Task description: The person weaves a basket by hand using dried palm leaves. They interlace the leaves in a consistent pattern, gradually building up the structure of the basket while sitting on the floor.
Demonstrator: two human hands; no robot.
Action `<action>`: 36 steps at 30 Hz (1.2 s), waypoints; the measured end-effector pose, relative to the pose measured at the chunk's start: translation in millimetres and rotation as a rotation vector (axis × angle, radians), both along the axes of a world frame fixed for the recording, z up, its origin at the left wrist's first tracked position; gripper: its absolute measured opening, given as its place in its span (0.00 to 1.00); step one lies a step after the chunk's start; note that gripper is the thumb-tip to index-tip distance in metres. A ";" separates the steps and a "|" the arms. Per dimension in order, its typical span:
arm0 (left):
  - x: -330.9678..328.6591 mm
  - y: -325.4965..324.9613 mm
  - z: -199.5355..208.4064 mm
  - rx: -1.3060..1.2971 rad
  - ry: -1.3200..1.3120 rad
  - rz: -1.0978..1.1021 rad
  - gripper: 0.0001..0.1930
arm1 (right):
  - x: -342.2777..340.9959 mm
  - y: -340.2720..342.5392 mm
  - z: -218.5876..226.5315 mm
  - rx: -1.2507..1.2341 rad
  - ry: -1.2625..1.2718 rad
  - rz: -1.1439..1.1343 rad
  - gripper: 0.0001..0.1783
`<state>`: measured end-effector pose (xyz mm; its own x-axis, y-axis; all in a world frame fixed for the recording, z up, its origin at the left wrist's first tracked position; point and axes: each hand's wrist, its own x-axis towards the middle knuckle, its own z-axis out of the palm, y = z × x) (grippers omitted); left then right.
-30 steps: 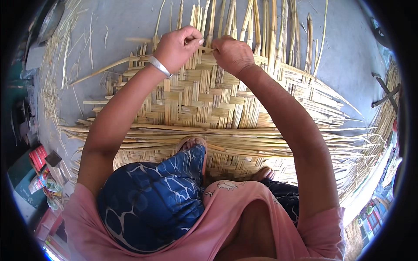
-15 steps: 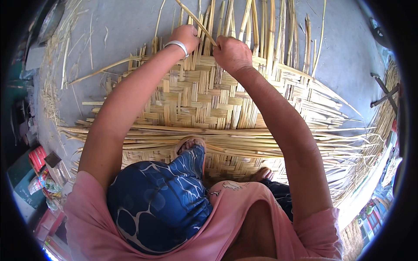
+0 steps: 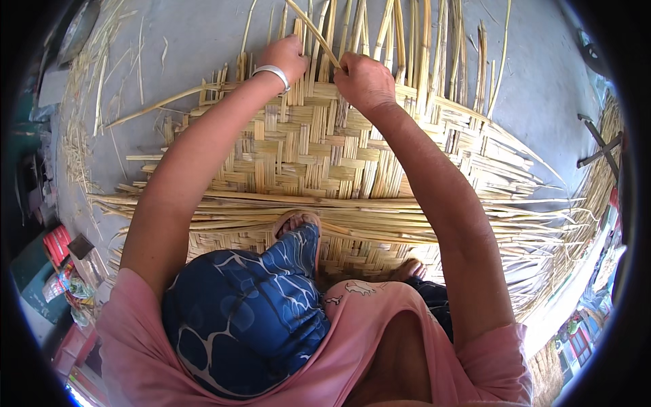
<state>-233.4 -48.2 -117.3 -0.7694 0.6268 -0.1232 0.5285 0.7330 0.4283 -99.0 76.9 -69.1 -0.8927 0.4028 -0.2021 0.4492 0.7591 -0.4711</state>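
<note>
A woven mat (image 3: 298,152) of flat, straw-coloured reed strips lies in front of me, and loose upright strips (image 3: 424,51) fan out from its far edge. My right hand (image 3: 366,83) is closed at that edge, pinching the lower end of a slanting reed strip (image 3: 313,27) that leans up to the left. Just left of it my left hand (image 3: 283,60), with a silver bangle on the wrist, is closed around an upright reed strip (image 3: 297,28); its fingertips are partly hidden.
A bundle of long reeds (image 3: 380,211) runs crosswise over the mat, my foot (image 3: 298,220) against it. Straw scraps (image 3: 81,149) litter the grey floor at left. A dark crossed metal frame (image 3: 602,146) stands at right, and a red container (image 3: 57,241) at left.
The upper part of the slanting strip has swung a little to the right. My left hand has shifted slightly left and away from me; my right hand keeps its grip nearly in place.
</note>
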 end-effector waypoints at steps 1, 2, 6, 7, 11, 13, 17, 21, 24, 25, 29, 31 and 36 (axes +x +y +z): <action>6.4 1.4 5.7 0.020 0.040 0.023 0.08 | 0.0 0.4 1.8 -0.002 -0.006 -0.006 0.09; 6.9 1.2 3.2 0.048 0.089 -0.014 0.08 | 0.2 0.8 2.8 -0.003 -0.011 -0.011 0.09; 1.2 2.8 -1.6 -0.076 0.087 -0.123 0.08 | -1.0 0.6 0.0 -0.023 -0.009 -0.026 0.10; -2.0 6.1 1.5 -0.160 0.037 -0.143 0.08 | -1.3 0.8 0.0 -0.032 -0.008 -0.031 0.09; -5.4 16.6 23.8 0.079 -0.640 0.091 0.07 | -2.0 0.7 4.4 -0.061 -0.025 -0.082 0.10; -0.9 19.5 23.5 0.086 -0.620 0.041 0.08 | -2.3 1.5 2.5 -0.073 -0.017 -0.105 0.10; 1.8 23.8 28.7 0.054 -0.656 0.057 0.15 | -1.8 2.3 4.1 -0.090 -0.023 -0.126 0.11; -8.7 20.0 15.3 0.061 -0.809 0.104 0.19 | -2.7 2.7 4.1 -0.131 -0.026 -0.137 0.12; -9.4 18.9 11.8 0.084 -0.881 0.132 0.19 | -2.5 3.5 3.7 -0.139 -0.036 -0.145 0.13; -9.4 17.4 11.0 0.102 -0.889 0.133 0.18 | -2.5 3.6 1.3 -0.137 -0.029 -0.147 0.13; -3.1 18.3 11.5 0.141 -0.856 0.091 0.16 | -2.1 3.8 -0.5 -0.150 -0.024 -0.162 0.13; 4.2 20.8 -0.5 0.196 -0.721 0.052 0.16 | -1.6 3.7 -3.1 -0.153 -0.012 -0.175 0.14; 6.7 15.4 -22.5 0.301 -0.727 0.143 0.19 | -0.3 0.7 -4.6 -0.203 0.021 -0.191 0.14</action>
<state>-226.7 -32.8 -139.7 -0.6368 0.6142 -0.4662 -0.0494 0.5709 0.8196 -99.3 77.6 -73.7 -0.8095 0.5171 -0.2780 0.5634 0.5511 -0.6155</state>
